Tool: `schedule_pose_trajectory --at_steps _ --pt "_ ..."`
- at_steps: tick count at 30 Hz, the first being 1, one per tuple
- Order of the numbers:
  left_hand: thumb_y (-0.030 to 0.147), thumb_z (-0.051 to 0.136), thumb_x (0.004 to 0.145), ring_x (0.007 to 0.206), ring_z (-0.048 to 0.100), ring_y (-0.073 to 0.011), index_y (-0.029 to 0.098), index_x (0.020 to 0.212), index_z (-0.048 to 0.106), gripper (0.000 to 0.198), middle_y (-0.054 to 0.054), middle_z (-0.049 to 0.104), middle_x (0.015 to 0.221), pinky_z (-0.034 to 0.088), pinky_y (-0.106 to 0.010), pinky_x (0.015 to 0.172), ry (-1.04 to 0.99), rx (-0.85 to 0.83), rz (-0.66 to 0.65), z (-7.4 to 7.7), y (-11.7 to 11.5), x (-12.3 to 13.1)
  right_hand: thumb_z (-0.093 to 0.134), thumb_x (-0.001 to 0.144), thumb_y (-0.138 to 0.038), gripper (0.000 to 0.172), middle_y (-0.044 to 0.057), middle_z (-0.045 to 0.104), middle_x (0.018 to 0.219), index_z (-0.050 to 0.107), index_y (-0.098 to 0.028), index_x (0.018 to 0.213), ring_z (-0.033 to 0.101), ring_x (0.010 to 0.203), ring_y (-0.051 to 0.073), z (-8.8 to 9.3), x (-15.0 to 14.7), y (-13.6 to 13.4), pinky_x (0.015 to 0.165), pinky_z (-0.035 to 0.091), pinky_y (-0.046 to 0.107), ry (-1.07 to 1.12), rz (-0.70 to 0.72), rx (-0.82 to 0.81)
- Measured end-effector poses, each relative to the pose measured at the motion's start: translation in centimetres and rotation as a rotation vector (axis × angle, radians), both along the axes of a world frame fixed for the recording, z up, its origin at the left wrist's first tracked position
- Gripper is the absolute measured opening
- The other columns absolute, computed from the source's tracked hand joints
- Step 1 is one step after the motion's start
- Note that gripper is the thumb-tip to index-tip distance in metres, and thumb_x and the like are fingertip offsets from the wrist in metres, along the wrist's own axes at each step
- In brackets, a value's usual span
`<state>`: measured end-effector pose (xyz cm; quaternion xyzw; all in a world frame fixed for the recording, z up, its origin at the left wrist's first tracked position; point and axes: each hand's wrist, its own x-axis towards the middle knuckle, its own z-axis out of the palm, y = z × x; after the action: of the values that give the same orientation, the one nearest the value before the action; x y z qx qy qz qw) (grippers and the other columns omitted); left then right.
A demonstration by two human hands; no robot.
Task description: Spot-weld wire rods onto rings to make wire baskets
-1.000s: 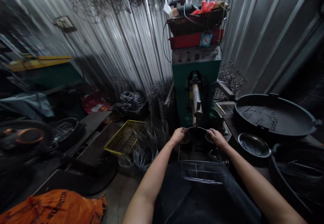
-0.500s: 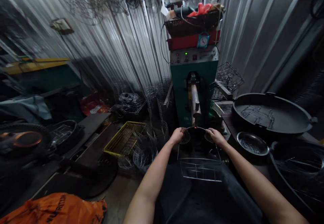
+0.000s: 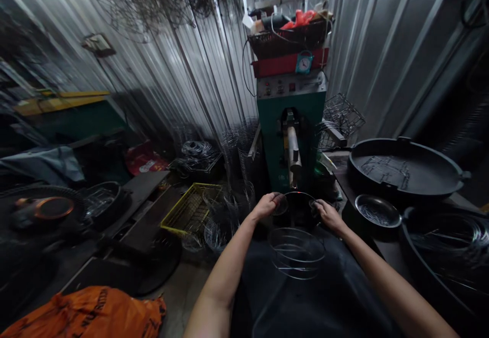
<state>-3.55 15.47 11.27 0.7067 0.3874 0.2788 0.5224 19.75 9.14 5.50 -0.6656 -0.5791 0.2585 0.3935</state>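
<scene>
My left hand [image 3: 269, 206] and my right hand [image 3: 327, 212] are both closed on a wire frame [image 3: 297, 254], one at each side of its upper wire arc. A dull orange spot glows on that arc, just below the electrode tip of a green spot-welding machine [image 3: 272, 129]. The machine's electrode arm [image 3: 293, 147] points towards me. Round wire hoops of the frame hang in front of my dark apron [image 3: 275, 297]. How the lower hoops join the held arc is too dim to make out.
To the right stand a large black pan [image 3: 431, 175] and a small metal bowl [image 3: 378, 219] holding wire pieces. On the left are a yellow wire basket [image 3: 171, 223], several wire cylinders [image 3: 217, 233] and an orange sack [image 3: 91, 315]. A dark basket [image 3: 282, 42] tops the machine.
The orange glow under the electrode has dimmed, and a gap shows above the arc. The panel's green light has gone out. The hanging frame has swung, now showing round hoops.
</scene>
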Motion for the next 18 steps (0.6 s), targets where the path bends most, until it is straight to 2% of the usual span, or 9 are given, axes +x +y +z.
schedule_pose_trajectory --at_steps 2,4,6,8,9,11,13,16,18 --pt "0.045 0.052 0.073 0.066 0.055 -0.0136 0.014 0.1 0.06 0.042 -0.005 0.063 0.074 0.04 -0.024 0.064 -0.221 -0.141 -0.027 0.3 -1.6 -1.8 0.037 0.075 -0.039 0.026 0.005 0.062 0.077 0.053 -0.02 0.083 0.057 0.074 0.02 0.0 -0.3 -0.5 0.068 0.042 0.03 0.016 -0.052 0.037" --pt "0.046 0.055 0.071 0.078 0.057 -0.0157 0.016 0.106 0.057 0.045 -0.008 0.063 0.089 0.041 -0.025 0.069 -0.443 -0.231 0.085 -0.9 -3.3 -4.0 0.038 0.075 -0.041 0.026 0.006 0.063 0.079 0.052 -0.02 0.082 0.058 0.075 0.021 -0.1 -0.3 -1.0 0.068 0.043 0.03 0.077 -0.079 0.059" --pt "0.048 0.053 0.072 0.08 0.058 -0.0159 0.017 0.106 0.056 0.046 -0.008 0.063 0.092 0.042 -0.025 0.067 -0.546 -0.29 0.289 -3.4 -5.2 -6.3 0.038 0.076 -0.043 0.027 0.006 0.063 0.079 0.051 -0.02 0.081 0.059 0.073 0.02 -0.5 0.0 -1.4 0.064 0.045 0.029 0.203 -0.072 0.047" --pt "0.052 0.052 0.071 0.069 0.059 -0.0152 0.013 0.094 0.06 0.046 -0.009 0.064 0.08 0.042 -0.024 0.057 -0.451 -0.476 0.405 -6.6 -7.2 -7.7 0.038 0.077 -0.046 0.029 0.006 0.063 0.082 0.048 -0.02 0.083 0.061 0.07 0.019 -0.9 0.4 -1.6 0.06 0.046 0.028 0.372 -0.034 0.022" --pt "0.055 0.05 0.07 0.065 0.059 -0.016 0.01 0.088 0.061 0.049 -0.01 0.064 0.075 0.043 -0.024 0.054 -0.405 -0.608 0.379 -8.0 -8.3 -8.1 0.039 0.077 -0.047 0.029 0.006 0.063 0.083 0.047 -0.02 0.084 0.061 0.069 0.019 -1.2 0.6 -1.6 0.058 0.047 0.028 0.453 -0.016 0.011" --pt "0.059 0.045 0.071 0.067 0.061 -0.0193 0.008 0.088 0.061 0.057 -0.013 0.064 0.074 0.044 -0.027 0.055 -0.427 -0.802 0.233 -9.8 -10.2 -7.8 0.041 0.076 -0.048 0.029 0.005 0.064 0.085 0.046 -0.02 0.085 0.062 0.068 0.018 -1.6 0.8 -1.6 0.056 0.047 0.028 0.571 0.009 -0.003" --pt "0.06 0.044 0.071 0.077 0.061 -0.0225 0.007 0.095 0.06 0.06 -0.015 0.064 0.081 0.046 -0.03 0.062 -0.584 -0.874 0.128 -10.1 -11.6 -6.8 0.044 0.076 -0.047 0.028 0.004 0.064 0.085 0.047 -0.02 0.085 0.062 0.068 0.018 -1.9 0.8 -1.5 0.055 0.047 0.027 0.639 0.013 -0.013" --pt "0.052 0.051 0.072 0.09 0.058 -0.0251 0.01 0.107 0.055 0.055 -0.017 0.062 0.095 0.044 -0.036 0.074 -0.846 -0.867 0.062 -8.7 -12.8 -5.0 0.045 0.076 -0.045 0.026 0.004 0.064 0.085 0.047 -0.021 0.084 0.062 0.069 0.018 -2.1 0.7 -1.6 0.053 0.047 0.026 0.721 0.001 0.002" --pt "0.045 0.057 0.07 0.092 0.058 -0.0255 0.012 0.109 0.053 0.051 -0.016 0.061 0.099 0.043 -0.039 0.078 -0.938 -0.887 0.05 -7.6 -13.4 -4.1 0.046 0.075 -0.045 0.025 0.004 0.064 0.084 0.047 -0.021 0.082 0.062 0.07 0.018 -2.3 0.8 -1.8 0.054 0.047 0.026 0.778 -0.006 0.009"
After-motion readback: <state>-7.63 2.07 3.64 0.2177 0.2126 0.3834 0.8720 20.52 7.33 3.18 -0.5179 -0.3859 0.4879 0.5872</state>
